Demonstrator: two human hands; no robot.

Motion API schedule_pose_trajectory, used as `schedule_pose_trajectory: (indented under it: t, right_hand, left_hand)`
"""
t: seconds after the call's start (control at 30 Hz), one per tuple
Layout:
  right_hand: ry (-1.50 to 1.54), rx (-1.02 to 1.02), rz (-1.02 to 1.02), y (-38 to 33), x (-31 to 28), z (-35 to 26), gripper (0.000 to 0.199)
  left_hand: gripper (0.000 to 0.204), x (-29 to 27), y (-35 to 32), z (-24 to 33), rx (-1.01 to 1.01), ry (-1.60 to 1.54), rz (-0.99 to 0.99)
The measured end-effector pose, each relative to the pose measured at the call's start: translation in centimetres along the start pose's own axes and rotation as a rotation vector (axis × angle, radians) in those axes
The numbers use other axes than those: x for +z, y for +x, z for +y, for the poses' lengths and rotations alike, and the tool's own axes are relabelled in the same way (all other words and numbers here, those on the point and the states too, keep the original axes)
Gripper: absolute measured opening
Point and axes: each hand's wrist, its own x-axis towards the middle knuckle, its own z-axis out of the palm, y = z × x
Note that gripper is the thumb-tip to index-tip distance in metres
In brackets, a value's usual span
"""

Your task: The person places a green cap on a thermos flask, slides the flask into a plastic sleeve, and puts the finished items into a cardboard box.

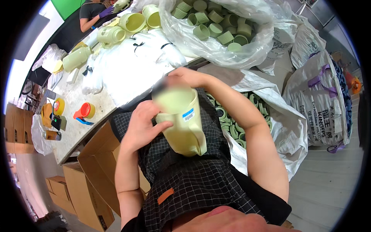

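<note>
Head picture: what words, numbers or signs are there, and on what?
I won't copy words, but print stands here:
White sack with purple straps: big black letters, readable.
Pale green container: blue-and-white sticker, too small to read.
Other white sack: print too blurred.
Cardboard box: dark mark, too small.
</note>
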Motion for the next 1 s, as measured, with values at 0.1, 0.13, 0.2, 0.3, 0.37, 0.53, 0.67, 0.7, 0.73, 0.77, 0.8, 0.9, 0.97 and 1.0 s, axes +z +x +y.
schedule_pose_trajectory:
  t: [0.1, 0.13, 0.2, 0.3, 0.37, 0.53, 0.67, 0.7, 0.73, 0.77, 0.8, 0.9, 0.97, 1.0]
  right_hand:
    - [-0.160, 0.090, 0.487, -0.6, -4.1, 3.1, 0.048]
    - [-0.227, 0.107, 0.720, -1.5, -6.2, 3.7, 0.052]
    - [-0.608, 0.117, 1.068, -3.5, -14.4, 9.5, 0.057]
    - [-1.163, 0.542, 1.152, -4.6, -21.2, 15.0, 0.073]
    - [-1.157, 0.902, 1.088, -3.7, -21.3, 15.7, 0.079]
    - [-1.134, 0.955, 1.080, -4.7, -21.6, 17.6, 0.070]
    - [-1.210, 0.137, 1.364, -7.3, -21.0, 16.5, 0.058]
    - [-1.080, -0.005, 1.379, -7.7, -20.0, 15.1, 0.054]
    - [-0.647, -0.062, 1.332, -7.0, -17.0, 12.6, 0.048]
    - [-0.164, -0.102, 1.092, -5.6, -13.1, 9.1, 0.047]
    - [0.306, -0.011, 0.741, -5.3, -9.8, 5.3, 0.046]
    - [0.038, -0.366, 0.665, -2.0, 0.5, 5.0, 0.036]
    - [0.337, -0.132, 0.732, -1.9, 4.6, 4.6, 0.029]
    - [0.769, -0.033, 0.650, -1.8, 6.5, 4.2, 0.028]
  left_hand:
    - [0.014, -3.6, -2.9, -2.0, -0.170, -0.076, -0.088]
    - [0.014, -4.1, -3.9, -2.5, -0.321, -0.180, -0.030]
    - [0.018, -4.0, -5.0, -5.5, -0.505, -0.366, 0.202]
    - [0.028, -2.0, -5.5, -9.7, -0.660, -0.725, 0.689]
    - [0.031, -0.5, -5.7, -11.8, -0.747, -0.973, 0.940]
    - [0.038, 1.4, -3.1, -12.6, -0.845, -1.076, 1.190]
    - [0.039, 2.5, -1.3, -14.2, -0.891, -1.080, 1.178]
    - [0.039, 3.2, -0.7, -14.4, -0.895, -1.067, 1.162]
    - [0.039, 3.4, -0.6, -14.5, -0.898, -1.057, 1.128]
    - [0.040, 3.1, -1.1, -14.4, -0.909, -1.035, 1.098]
    - [0.040, 3.2, -2.1, -14.7, -0.875, -1.022, 1.050]
    - [0.045, 3.6, -1.4, -13.0, -0.776, -0.865, 0.908]
    - [0.037, 1.6, -1.6, -12.3, -0.617, -0.632, 0.978]
    - [0.040, -0.1, -1.9, -11.1, -0.546, -0.578, 1.033]
